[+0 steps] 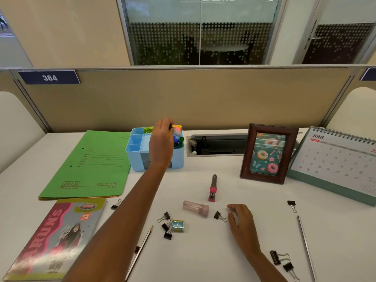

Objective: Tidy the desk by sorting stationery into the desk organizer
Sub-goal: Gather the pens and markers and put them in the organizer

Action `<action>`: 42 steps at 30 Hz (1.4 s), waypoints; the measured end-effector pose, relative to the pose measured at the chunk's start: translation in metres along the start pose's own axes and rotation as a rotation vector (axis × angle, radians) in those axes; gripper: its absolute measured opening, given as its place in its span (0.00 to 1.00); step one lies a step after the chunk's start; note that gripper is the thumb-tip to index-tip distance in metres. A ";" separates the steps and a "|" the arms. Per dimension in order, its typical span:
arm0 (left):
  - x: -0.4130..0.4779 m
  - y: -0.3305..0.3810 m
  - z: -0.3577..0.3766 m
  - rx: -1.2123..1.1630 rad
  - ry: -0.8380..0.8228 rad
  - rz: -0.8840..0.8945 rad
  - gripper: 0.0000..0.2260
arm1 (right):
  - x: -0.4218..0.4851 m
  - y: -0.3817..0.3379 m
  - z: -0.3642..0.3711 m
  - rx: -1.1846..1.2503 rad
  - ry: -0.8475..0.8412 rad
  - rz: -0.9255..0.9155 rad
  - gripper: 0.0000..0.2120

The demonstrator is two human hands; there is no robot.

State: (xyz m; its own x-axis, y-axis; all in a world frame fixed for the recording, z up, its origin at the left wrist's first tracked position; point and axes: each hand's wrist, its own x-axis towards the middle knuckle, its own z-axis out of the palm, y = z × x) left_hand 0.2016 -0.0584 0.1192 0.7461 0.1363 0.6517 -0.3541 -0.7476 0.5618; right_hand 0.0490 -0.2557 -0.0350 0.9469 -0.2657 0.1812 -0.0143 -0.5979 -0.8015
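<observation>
Organizer (138, 157) stands by the far edge of the bench (244, 190), so the left hand (161, 143) stretches over it pinching a small dark piece (170, 126), probably a clip, while the right hand (241, 218) lies relaxed, holding nothing, beside another binder clip (218, 215), likely next.

Left hand (161, 143) with clip (170, 126) above organizer (136, 161)

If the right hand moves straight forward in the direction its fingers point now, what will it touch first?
Probably the pink stapler, which lies ahead of the right hand; the binder clip sits just left of that line.
</observation>
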 end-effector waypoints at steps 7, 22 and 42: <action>0.012 -0.012 0.022 0.169 -0.230 -0.060 0.10 | 0.000 0.003 0.003 -0.025 -0.004 -0.023 0.11; 0.015 -0.021 0.066 0.235 -0.540 -0.046 0.20 | 0.001 0.005 0.006 -0.091 0.005 -0.058 0.14; 0.013 -0.031 0.082 0.342 -0.494 -0.046 0.19 | 0.000 0.003 0.006 -0.101 -0.013 -0.047 0.22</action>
State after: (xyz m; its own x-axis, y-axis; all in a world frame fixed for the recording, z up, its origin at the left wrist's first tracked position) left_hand 0.2686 -0.0866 0.0685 0.9590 -0.0836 0.2708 -0.1752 -0.9259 0.3346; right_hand 0.0507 -0.2531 -0.0407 0.9513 -0.2263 0.2094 -0.0016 -0.6827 -0.7307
